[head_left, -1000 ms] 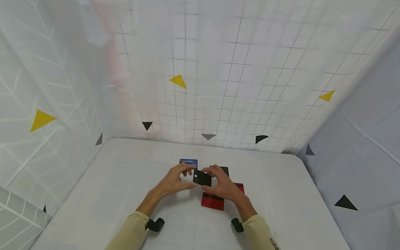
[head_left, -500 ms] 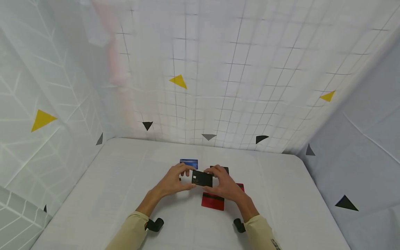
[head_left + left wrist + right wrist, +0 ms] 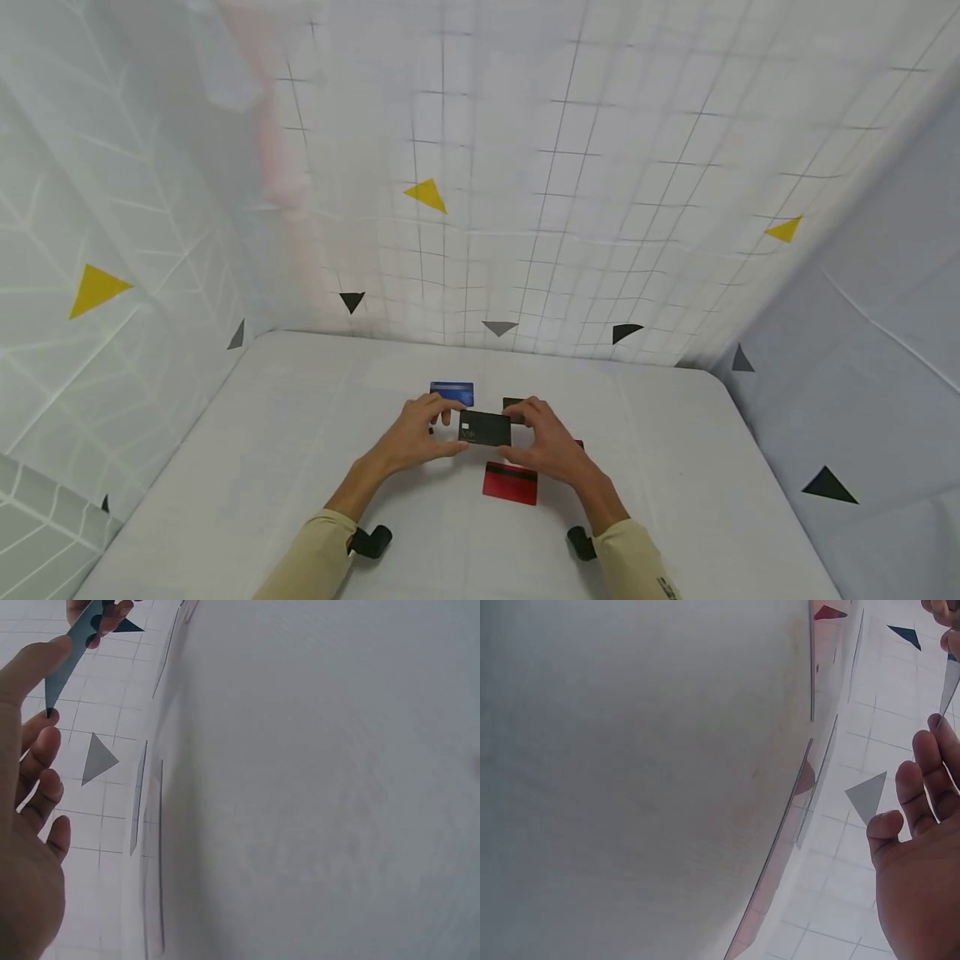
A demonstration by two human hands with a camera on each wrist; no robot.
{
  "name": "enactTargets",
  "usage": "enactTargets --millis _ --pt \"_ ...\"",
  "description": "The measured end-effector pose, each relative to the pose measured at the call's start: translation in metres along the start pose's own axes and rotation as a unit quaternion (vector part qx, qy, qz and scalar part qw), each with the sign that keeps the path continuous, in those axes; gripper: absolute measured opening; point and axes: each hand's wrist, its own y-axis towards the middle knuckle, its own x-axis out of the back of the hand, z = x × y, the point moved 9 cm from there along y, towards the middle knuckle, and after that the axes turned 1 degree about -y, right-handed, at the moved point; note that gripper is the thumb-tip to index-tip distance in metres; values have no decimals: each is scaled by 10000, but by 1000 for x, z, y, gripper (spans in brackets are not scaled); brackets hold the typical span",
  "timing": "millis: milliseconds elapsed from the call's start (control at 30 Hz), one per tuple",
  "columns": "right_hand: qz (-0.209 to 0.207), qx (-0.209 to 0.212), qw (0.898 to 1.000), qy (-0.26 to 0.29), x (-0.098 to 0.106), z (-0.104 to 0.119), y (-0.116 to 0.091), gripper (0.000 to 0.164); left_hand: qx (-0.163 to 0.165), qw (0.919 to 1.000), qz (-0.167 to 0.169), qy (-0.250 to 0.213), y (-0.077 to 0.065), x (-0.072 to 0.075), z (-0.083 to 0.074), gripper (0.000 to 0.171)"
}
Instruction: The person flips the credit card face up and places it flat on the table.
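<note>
A black card marked VIP (image 3: 484,428), with a pale chip square at its left, is held above the table between both hands. My left hand (image 3: 412,433) pinches its left end between thumb and forefinger, the other fingers loosely bent. At the right end, my right hand (image 3: 547,442) grips it the same way. In the left wrist view the card (image 3: 66,664) is seen nearly edge-on, the left thumb against it. The right wrist view shows only a sliver of the card (image 3: 950,686) by the right fingertips.
Around the hands lie a blue card (image 3: 452,391), a second black card (image 3: 513,405) partly covered by the right hand, and a red card (image 3: 510,483) with a dark stripe. Another red card (image 3: 580,443) is mostly hidden. The white table (image 3: 675,483) meets fabric walls behind and beside.
The held card has turned from a slant to nearly level, its face squarer to the head camera. My right hand has shifted slightly right, uncovering more of the nearer red card.
</note>
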Motion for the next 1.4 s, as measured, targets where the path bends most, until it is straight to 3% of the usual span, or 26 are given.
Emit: enactTargets --millis 367,1100,1400 --pt "-224 -148 9996 23 3 -3 -1 55 30 9999 -71 138 -2 -4 5 59" --pt "47 -153 9998 -123 3 0 2 54 -70 9991 -194 370 -3 2 3 60" --pt "110 -253 9987 -430 3 0 4 56 -24 9991 -108 422 -3 2 3 59"
